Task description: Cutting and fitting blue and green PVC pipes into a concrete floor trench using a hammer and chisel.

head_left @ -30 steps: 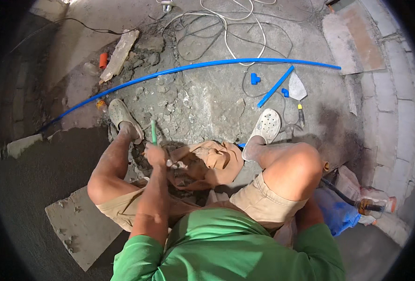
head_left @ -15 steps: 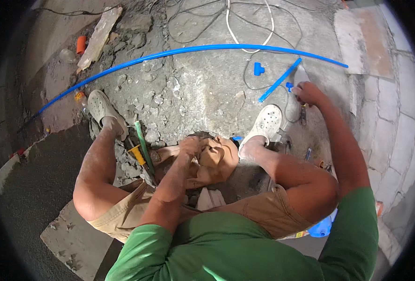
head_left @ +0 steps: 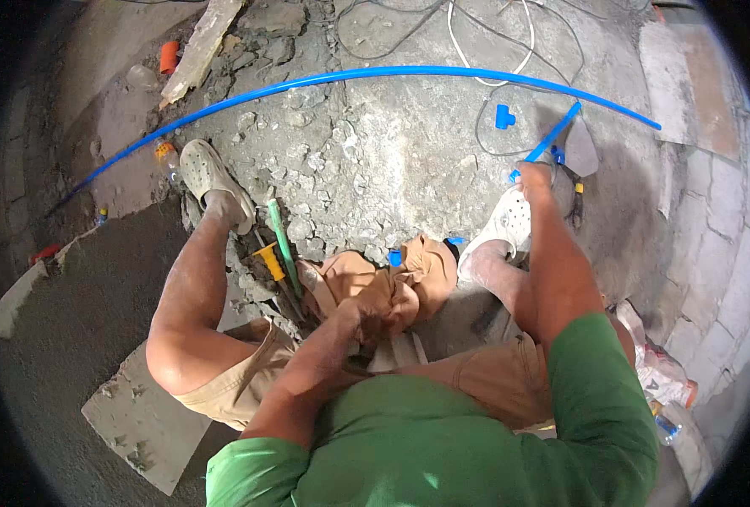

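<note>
My right hand (head_left: 536, 177) is closed round the lower end of a short blue pipe (head_left: 554, 133), just past my right clog. My left hand (head_left: 360, 319) is between my knees, closed on a bunched tan cloth (head_left: 430, 275); its fingertips are partly hidden in the folds. A blue pipe fitting (head_left: 395, 258) shows at the cloth's far edge. Right of the short pipe lie a small blue fitting (head_left: 558, 155) and a trowel (head_left: 581, 150) with a dark and yellow handle. A blue tee fitting (head_left: 504, 117) rests on the concrete beyond.
A long blue pipe (head_left: 345, 76) curves across the floor. Cables (head_left: 534, 29) loop behind it. Broken concrete (head_left: 307, 160) lies at left-centre. A chisel with a yellow guard (head_left: 269, 262) and a green tube (head_left: 280, 238) are beside my left leg. A block wall (head_left: 705, 245) stands at right.
My right hand has moved from beside the trowel and small fitting to the short pipe's near end. My left hand has drawn back toward me, and a blue fitting now shows at the cloth.
</note>
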Tool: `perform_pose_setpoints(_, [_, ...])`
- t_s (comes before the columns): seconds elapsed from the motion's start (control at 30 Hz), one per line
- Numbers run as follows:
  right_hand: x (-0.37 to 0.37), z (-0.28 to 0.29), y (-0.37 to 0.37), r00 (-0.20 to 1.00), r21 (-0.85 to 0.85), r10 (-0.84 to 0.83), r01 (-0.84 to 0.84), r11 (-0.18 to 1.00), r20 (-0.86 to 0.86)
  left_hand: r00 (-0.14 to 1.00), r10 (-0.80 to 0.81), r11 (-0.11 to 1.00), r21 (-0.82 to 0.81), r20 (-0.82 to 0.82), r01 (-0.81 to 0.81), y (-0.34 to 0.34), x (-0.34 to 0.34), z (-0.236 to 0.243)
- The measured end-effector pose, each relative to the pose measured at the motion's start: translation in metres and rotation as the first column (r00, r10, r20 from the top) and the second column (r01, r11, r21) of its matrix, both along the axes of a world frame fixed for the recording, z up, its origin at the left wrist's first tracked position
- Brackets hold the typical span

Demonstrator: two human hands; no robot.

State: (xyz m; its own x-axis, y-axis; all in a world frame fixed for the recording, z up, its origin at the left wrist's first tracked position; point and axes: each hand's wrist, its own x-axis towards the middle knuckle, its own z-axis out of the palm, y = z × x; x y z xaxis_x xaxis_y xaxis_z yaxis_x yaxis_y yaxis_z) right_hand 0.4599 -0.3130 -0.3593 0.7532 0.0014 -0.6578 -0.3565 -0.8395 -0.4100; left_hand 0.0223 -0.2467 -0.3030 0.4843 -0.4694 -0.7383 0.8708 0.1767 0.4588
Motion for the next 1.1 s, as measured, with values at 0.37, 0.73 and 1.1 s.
perform_pose_setpoints(0.37, [-0.2, 0.068, 0.017, 0.78, 0.338, 0.536, -0.434, 0.835, -0.322, 0.976, 0.207, 0.978, 0.055, -0.073, -0.203, 0.065, -0.04, -0.061])
perform_pose_setpoints(0.73, [-0.278, 0.017, 0.031, 0.458, -0.039, 0.889, -0.888, 0.457, 0.005, 0.773, 0.63, 0.712, 0.342, 0.075, -0.613, 0.082, 0.003, -0.078])
perform_pose_setpoints(1.1, [-0.29, 0.019, 0.044, 0.537, -0.061, 0.823, -0.842, 0.536, -0.186, 0.617, 0.786, 0.608, 0.139, 0.034, -0.782, 0.053, 0.042, -0.101])
